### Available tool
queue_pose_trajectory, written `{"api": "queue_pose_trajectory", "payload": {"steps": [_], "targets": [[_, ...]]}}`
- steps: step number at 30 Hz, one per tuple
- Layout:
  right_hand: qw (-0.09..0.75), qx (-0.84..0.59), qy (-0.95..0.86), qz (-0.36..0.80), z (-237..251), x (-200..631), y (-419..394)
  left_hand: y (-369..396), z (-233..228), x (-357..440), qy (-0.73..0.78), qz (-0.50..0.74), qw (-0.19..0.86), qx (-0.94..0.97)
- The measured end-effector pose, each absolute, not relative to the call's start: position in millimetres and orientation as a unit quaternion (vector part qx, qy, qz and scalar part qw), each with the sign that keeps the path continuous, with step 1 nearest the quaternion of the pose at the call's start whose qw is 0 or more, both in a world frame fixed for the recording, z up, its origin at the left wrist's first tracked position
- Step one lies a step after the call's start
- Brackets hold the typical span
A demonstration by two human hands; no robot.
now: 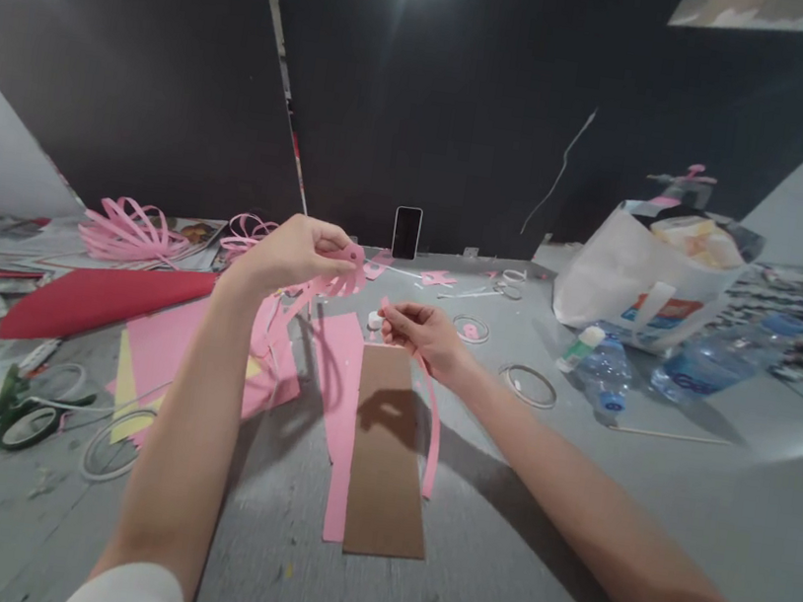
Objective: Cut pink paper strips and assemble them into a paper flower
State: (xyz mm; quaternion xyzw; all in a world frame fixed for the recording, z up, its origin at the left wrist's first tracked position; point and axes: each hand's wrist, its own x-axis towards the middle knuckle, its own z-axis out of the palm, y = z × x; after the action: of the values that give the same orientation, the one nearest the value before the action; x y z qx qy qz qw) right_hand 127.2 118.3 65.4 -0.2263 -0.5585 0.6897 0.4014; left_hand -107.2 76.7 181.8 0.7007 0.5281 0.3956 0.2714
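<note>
My left hand (304,249) is closed, thumb and fingers pinching a piece made of curled pink paper strips (333,282) that hangs below it. To its right, my right hand (421,332) pinches the end of a single pink paper strip (434,435), which dangles toward the table. Under the right hand lies a brown cardboard rectangle (385,478), with the hands' shadow across it. Pink paper (337,362) shows along the cardboard's left edge. A small white cap (374,320) is close to the right fingertips.
Green-handled scissors (30,418), a tape ring (116,445) and pink sheets (161,342) are on the left, near a red piece (102,304). A phone (406,232) stands at the back. Rightward are another ring (528,386), a glue stick (581,346), plastic bottles (607,375) and a white bag (600,269).
</note>
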Motion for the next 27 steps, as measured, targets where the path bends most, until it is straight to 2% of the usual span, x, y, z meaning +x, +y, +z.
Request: {"api": "queue_pose_trajectory", "payload": {"steps": [9, 14, 20, 27], "targets": [[0.426, -0.206, -0.700, 0.535, 121.1, 152.0, 100.7, 57.1, 192.5, -84.8, 0.545, 0.334, 0.222, 0.737], [0.391, -0.230, -0.757, 0.471, 137.3, 163.9, 93.8, 52.5, 192.5, -71.2, 0.538, 0.321, 0.237, 0.742], [0.367, -0.254, -0.781, 0.438, 142.1, 165.8, 91.7, 49.9, 193.1, -67.0, 0.513, 0.284, 0.259, 0.767], [0.355, -0.281, -0.775, 0.440, 144.4, 166.3, 91.8, 45.6, 197.2, -66.8, 0.520, 0.248, 0.222, 0.787]]}}
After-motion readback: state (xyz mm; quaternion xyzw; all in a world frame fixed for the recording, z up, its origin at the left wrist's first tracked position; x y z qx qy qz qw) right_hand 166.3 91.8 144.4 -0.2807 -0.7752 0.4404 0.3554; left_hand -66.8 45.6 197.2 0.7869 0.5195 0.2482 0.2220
